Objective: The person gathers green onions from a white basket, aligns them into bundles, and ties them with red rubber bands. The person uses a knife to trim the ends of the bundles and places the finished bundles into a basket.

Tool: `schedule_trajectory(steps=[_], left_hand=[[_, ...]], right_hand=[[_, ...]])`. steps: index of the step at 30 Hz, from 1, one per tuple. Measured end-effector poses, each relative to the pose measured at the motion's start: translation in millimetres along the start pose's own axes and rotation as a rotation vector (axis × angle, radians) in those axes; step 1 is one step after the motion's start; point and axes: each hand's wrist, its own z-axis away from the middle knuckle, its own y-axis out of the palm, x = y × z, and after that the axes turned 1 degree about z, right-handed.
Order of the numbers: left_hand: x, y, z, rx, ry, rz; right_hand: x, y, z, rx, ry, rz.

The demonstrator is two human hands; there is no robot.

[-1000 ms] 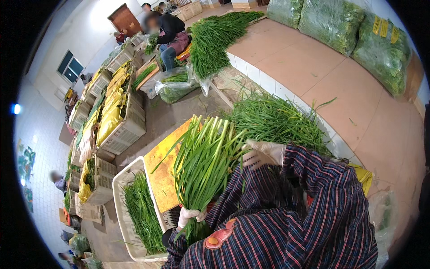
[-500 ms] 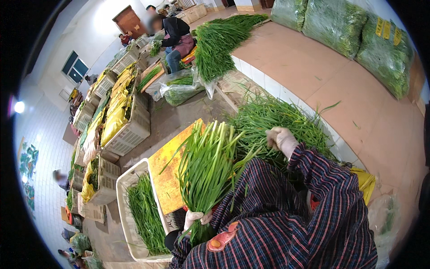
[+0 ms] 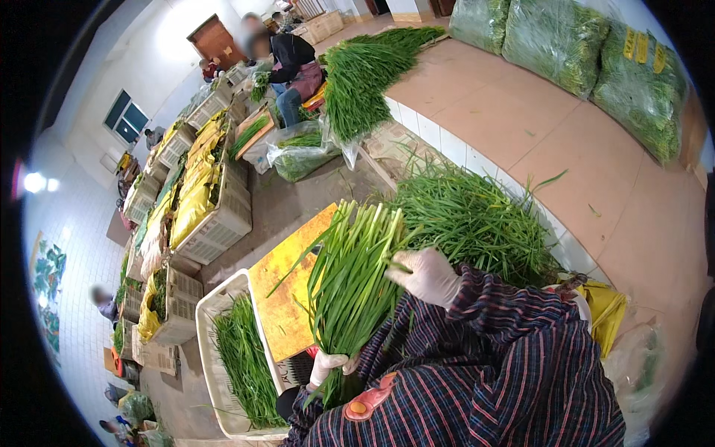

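One bundle of long green stalks (image 3: 354, 287) stood in front of the person, pale ends uppermost, partly over the yellow board (image 3: 287, 298); left hand (image 3: 333, 365) clamped around its leafy lower part; right hand (image 3: 428, 276) at the pale ends, fingers bent, whether pinching a stalk could not be told; risk, as judged: a slackened left grip could have let stalks slide or splay, a sideways tug could have left ends uneven; white crate (image 3: 211, 357) alongside the board held loose greens (image 3: 246, 365); farther off, a clear bag (image 3: 298, 160) held greens too.
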Motion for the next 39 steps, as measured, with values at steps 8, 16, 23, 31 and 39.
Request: schedule_trajectory(steps=[8,16,23,31,39], left_hand=[[2.1,-8.8,11.6,-0.099,0.043,0.106],[-0.4,-27.3,15.2,-0.033,-0.036,-0.183],[-12.8,-29.5,16.8,-0.056,-0.069,-0.450],[-6.3,-21.2,5.9,-0.088,-0.177,-0.390],[-9.2,-9.1,9.1,-0.157,-0.178,-0.410]], right_hand=[[18.9,-91.0,-25.2,-0.119,0.299,-0.852],[-19.1,-37.5,-67.0,0.367,0.115,0.200],[-78.0,-105.4,-68.2,-0.106,0.301,0.575],[-22.0,-54.5,-82.2,-0.057,-0.382,0.442],[-9.4,-61.9,-78.9,-0.116,-0.273,0.531]])
